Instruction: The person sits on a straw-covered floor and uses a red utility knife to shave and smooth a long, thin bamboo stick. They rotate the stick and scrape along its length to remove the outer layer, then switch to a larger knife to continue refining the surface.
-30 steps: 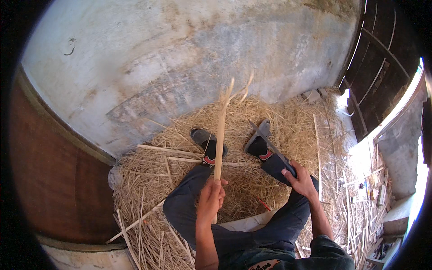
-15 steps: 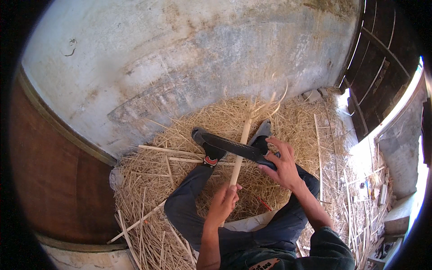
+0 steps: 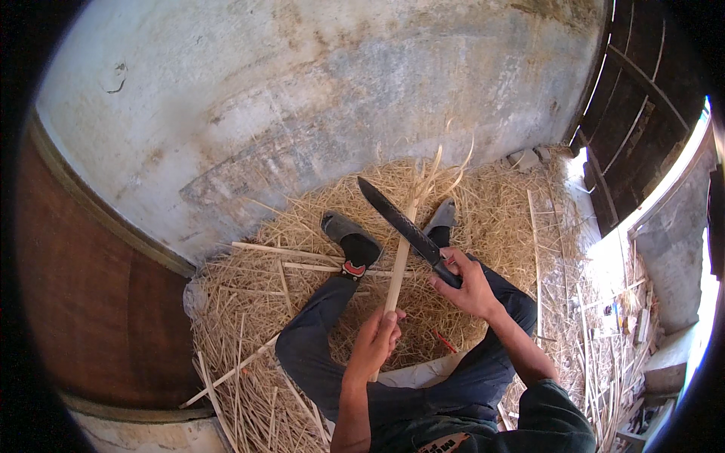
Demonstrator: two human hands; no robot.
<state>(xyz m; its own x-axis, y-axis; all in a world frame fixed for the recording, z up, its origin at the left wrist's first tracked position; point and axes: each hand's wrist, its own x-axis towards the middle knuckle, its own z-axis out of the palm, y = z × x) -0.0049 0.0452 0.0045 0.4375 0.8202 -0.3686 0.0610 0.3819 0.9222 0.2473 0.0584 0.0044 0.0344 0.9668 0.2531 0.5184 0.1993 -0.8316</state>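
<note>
Crosswise: right hand's (image 3: 470,289) knife (image 3: 393,214), left hand's (image 3: 371,343) stick (image 3: 399,275).

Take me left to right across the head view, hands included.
Brown panel, left hand, right hand, thin pale stick, dark boards. The held wooden strip and knife cross, so both are left out.

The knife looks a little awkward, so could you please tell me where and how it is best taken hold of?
Probably by its short dark handle, coming from the person's right, where the right hand's grip is. The long blade slants away to the left across the wooden stick, leaving the handle as the end nearer the person, off the stick's right side.
</note>
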